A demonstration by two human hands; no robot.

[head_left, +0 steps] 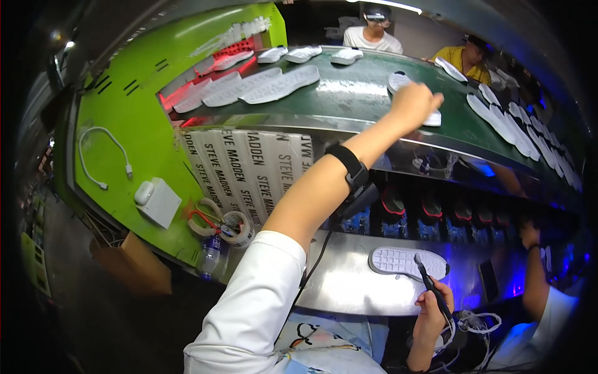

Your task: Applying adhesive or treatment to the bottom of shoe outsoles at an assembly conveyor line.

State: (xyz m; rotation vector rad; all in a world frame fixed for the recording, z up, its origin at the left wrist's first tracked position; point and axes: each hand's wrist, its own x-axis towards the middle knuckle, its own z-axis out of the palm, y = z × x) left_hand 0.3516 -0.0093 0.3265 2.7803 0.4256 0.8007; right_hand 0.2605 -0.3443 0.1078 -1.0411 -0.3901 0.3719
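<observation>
Reaching across to the green conveyor belt, my left hand (412, 107) has its fingers curled over a white shoe sole (398, 81); the sole shows at both sides of the hand, and its middle is hidden. My right hand (434, 310) grips a slim black pen-like tool (437, 292), with a pale cable near its lower end. The tool's tip is over another white shoe sole (392, 260), which has a grid of square hollows and lies on the metal bench (336, 280).
More white soles (280, 84) lie on the belt (349, 93) at both ends. Tape rolls (237, 225), a bottle (210, 254) and a white charger (159, 202) are left. Shoes (431, 206) stand under the belt. A co-worker's arm (534, 274) is at right; two people sit beyond.
</observation>
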